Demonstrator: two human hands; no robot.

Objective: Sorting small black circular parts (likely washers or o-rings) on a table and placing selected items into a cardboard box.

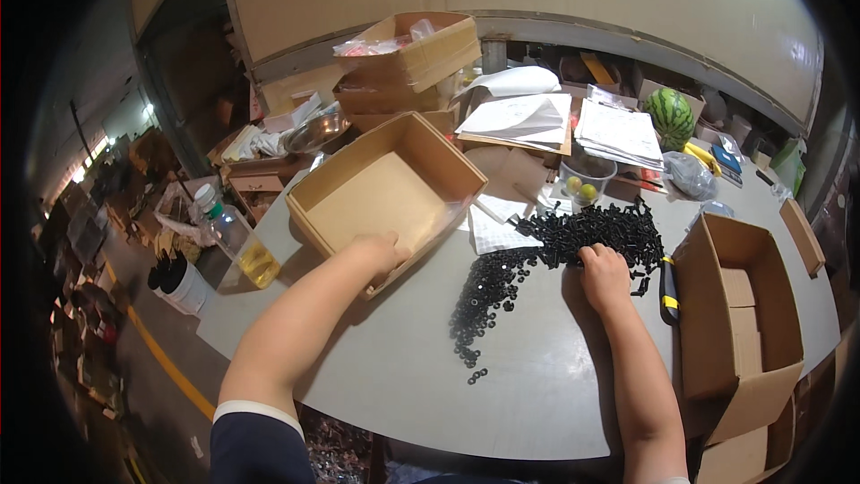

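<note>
My left hand (381, 255) is over the near corner of an open cardboard box (345, 211), fingers curled inward. What they hold, if anything, is hidden. The box has a bare brown bottom with a small pale patch at its right. At the near edge of a heap of black screws (587, 231) is my right hand (606, 273), its fingers bent together against the pieces; anything pinched there is too small to make out. Between the hands, small black ring-shaped pieces, like nuts or washers (484, 305), spread toward me over the grey table (546, 394).
On the right stand an open, deep cardboard box (752, 323) and a black-and-yellow tool (669, 291). A bottle of yellow liquid (255, 260) is at the left edge. Behind are papers (515, 121), a plastic tub with green fruit (587, 175), a watermelon (668, 116) and stacked boxes (403, 63).
</note>
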